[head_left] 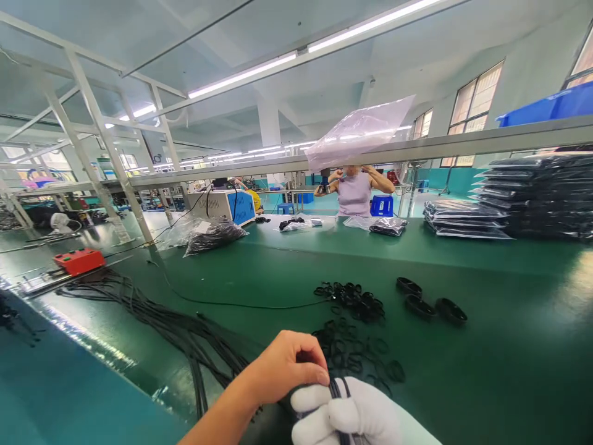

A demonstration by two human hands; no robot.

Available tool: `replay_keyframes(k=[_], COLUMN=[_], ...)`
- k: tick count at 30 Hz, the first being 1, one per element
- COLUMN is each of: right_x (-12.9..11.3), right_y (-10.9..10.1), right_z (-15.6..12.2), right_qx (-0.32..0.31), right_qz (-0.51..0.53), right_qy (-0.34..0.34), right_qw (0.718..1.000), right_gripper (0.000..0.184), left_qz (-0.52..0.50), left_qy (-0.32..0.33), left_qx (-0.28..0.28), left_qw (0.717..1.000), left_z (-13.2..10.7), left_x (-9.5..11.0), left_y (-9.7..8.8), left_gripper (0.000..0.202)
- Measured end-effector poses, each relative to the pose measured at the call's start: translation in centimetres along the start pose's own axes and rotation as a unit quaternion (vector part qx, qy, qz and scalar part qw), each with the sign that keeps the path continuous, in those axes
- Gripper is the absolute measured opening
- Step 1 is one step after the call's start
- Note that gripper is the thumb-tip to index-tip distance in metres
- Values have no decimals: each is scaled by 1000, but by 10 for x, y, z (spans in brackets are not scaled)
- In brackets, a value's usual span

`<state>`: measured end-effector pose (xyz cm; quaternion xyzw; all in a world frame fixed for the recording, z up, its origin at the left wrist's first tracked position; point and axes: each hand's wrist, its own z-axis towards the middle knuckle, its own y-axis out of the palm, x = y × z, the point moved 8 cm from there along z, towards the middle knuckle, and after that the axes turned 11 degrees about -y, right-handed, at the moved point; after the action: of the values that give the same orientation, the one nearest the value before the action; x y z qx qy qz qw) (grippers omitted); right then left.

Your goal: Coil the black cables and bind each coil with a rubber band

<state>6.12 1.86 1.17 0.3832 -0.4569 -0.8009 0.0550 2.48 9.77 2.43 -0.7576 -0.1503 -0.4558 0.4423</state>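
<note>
My right hand (359, 413), in a white glove, is closed around thin black cords (334, 389) at the bottom centre. My bare left hand (288, 366) comes in from the lower left, its thumb and index finger pinched together at the edge of the glove, beside the cords. Whatever lies between those fingertips is too small to make out. Just beyond both hands, many small black bands (345, 353) are scattered on the green table (259, 281). Farther back sits a denser pile of black rings (356, 300).
Long black cables (171, 324) run along the left, near a red control box (79, 262). Three larger black rings (420, 307) lie to the right. Bagged stacks (466, 219), a plastic-wrapped bundle (215, 236) and a blue-white machine (231, 206) stand behind. Opposite is a person (354, 194).
</note>
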Motion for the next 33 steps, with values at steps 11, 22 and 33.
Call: replay_keyframes(k=[11, 22, 33], right_x=[-56, 19, -60], right_y=[-58, -15, -70], right_z=[-16, -8, -22], right_qx=[318, 91, 332], right_qz=[-66, 68, 29], right_qy=[-209, 49, -228], right_qw=[922, 992, 915], right_gripper=[46, 26, 43], left_qz=[385, 65, 279], left_qy=[146, 25, -80], left_qx=[238, 21, 199], left_qw=[879, 997, 936], left_z=[-35, -20, -15], left_x=[-12, 6, -30], left_y=[41, -2, 8], left_gripper=[24, 16, 29])
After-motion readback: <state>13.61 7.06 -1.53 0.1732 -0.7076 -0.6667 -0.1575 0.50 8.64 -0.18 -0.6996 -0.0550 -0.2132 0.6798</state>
